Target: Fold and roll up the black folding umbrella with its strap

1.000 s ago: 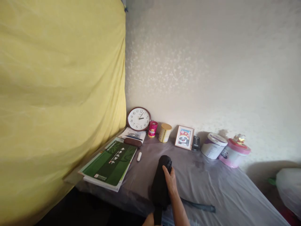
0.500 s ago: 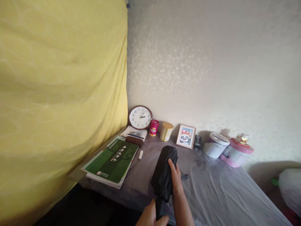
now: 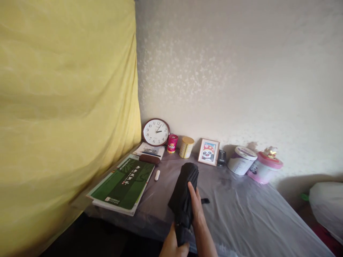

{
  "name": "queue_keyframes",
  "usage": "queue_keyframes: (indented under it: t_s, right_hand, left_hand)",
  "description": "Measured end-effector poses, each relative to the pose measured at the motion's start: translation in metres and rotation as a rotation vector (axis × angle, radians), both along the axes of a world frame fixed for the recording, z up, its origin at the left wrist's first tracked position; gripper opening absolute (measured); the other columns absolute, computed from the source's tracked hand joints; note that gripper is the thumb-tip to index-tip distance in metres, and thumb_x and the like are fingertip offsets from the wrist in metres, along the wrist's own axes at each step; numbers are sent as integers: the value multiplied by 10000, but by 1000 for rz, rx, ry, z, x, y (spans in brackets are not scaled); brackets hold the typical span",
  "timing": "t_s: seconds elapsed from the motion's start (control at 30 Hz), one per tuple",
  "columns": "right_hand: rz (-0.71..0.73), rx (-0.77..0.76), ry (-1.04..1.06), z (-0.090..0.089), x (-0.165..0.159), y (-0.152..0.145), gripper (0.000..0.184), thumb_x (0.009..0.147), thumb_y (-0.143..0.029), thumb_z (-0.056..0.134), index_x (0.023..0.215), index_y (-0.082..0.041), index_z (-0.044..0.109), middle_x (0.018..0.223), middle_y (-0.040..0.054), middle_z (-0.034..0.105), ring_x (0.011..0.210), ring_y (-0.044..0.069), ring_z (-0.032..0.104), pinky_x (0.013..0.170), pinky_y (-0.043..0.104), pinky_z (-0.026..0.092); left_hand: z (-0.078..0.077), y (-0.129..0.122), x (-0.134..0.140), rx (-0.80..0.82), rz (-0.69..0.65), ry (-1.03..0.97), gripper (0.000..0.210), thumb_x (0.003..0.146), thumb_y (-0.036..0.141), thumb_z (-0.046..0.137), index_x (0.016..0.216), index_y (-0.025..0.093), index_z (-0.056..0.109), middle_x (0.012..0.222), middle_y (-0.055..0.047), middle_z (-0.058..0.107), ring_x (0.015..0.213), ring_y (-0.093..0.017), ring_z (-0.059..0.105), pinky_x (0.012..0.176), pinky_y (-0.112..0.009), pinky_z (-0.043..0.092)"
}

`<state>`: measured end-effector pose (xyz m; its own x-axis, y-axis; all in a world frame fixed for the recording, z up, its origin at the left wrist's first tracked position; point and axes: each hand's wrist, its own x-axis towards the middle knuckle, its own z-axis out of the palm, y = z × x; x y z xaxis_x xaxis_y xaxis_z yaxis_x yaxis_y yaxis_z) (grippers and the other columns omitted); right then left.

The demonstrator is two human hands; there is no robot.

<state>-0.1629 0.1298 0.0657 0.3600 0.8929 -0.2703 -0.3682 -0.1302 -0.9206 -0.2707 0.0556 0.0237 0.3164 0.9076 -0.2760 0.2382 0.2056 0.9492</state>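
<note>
A folded black umbrella (image 3: 182,194) is held at a tilt over the front part of the table. My left hand (image 3: 173,242) is wrapped round its handle at the bottom of the view. Against the right side of the folded canopy lies my right hand (image 3: 196,203), its fingers along the fabric and its far side hidden. A short black strap (image 3: 205,201) sticks out to the right of that hand. Left of the umbrella, a small white stick-shaped object (image 3: 157,175) rests on the grey tablecloth (image 3: 235,214).
A green book (image 3: 123,185) lies at the left, with a brown case (image 3: 149,159) at its far end. Along the wall stand a clock (image 3: 156,132), a pink can (image 3: 172,144), a yellow-lidded tin (image 3: 186,147), a panda picture frame (image 3: 209,151) and two tubs (image 3: 242,161). A yellow curtain (image 3: 66,107) hangs left.
The canopy looks slimmer and more tightly gathered than before, and the strap shows more clearly. Both hands keep their places on the umbrella. The view has shifted slightly.
</note>
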Motion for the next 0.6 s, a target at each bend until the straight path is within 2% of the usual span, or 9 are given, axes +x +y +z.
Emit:
queue_keyframes:
  t_s: [0.1, 0.2, 0.27, 0.33, 0.4, 0.47, 0.53, 0.6]
  right_hand:
    - [-31, -2, -4, -2, -7, -4, 729, 657, -549, 648, 1270, -206, 455, 1058, 30, 667, 960, 225, 629, 769, 286, 524]
    - [-63, 27, -3, -4, -10, -6, 679, 651, -532, 661, 1219, -195, 503, 980, 29, 690, 911, 230, 645, 738, 293, 533]
    - [-71, 18, 43, -4, -10, -8, 655, 649, -532, 663, 1190, -190, 526, 896, 26, 703, 829, 230, 663, 685, 306, 544]
    - [-42, -15, 121, -3, -7, -10, 631, 656, -552, 647, 1151, -169, 560, 834, 37, 708, 743, 230, 670, 630, 322, 547]
    - [32, -36, 219, -1, -4, -12, 618, 676, -587, 605, 1093, -130, 602, 804, 65, 709, 689, 231, 667, 595, 336, 546]
    - [99, -32, 292, 0, -2, -13, 616, 691, -606, 573, 1044, -104, 628, 790, 83, 707, 677, 232, 664, 583, 339, 544]
    - [103, -1, 267, 1, -1, -14, 594, 691, -594, 582, 1029, -108, 634, 774, 74, 704, 686, 228, 663, 588, 331, 545]
    - [65, 30, 192, 3, -2, -15, 572, 677, -563, 617, 1054, -132, 620, 762, 52, 700, 694, 220, 661, 606, 322, 545]
  left_hand:
    - [-12, 4, -3, 99, 1, 241, 627, 657, 179, 534, 1259, 152, 360, 1008, -76, 639, 988, -196, 590, 819, -238, 413]
    - [-11, 6, -8, 92, -11, 383, 694, 679, 214, 544, 1314, 156, 272, 949, -74, 654, 937, -201, 613, 783, -244, 419]
    - [-2, 7, -12, 107, -29, 302, 692, 659, 234, 567, 1291, 164, 293, 947, -68, 643, 907, -190, 612, 758, -236, 421]
    - [9, 7, -14, 75, -91, 61, 633, 634, 260, 579, 1221, 178, 356, 910, -43, 622, 792, -165, 609, 683, -234, 432]
    - [21, 6, -14, -70, -199, -222, 513, 628, 293, 561, 1111, 186, 427, 785, 5, 590, 596, -121, 561, 568, -229, 412]
    - [28, 4, -13, -198, -268, -387, 421, 617, 285, 541, 1019, 183, 464, 667, 43, 552, 482, -83, 483, 505, -213, 366]
    - [29, 2, -10, -238, -253, -378, 446, 601, 231, 524, 1040, 182, 456, 591, 65, 527, 468, -82, 465, 495, -205, 347]
    - [22, 1, -7, -194, -196, -268, 568, 603, 177, 504, 1159, 187, 388, 573, 72, 524, 518, -107, 513, 522, -211, 375]
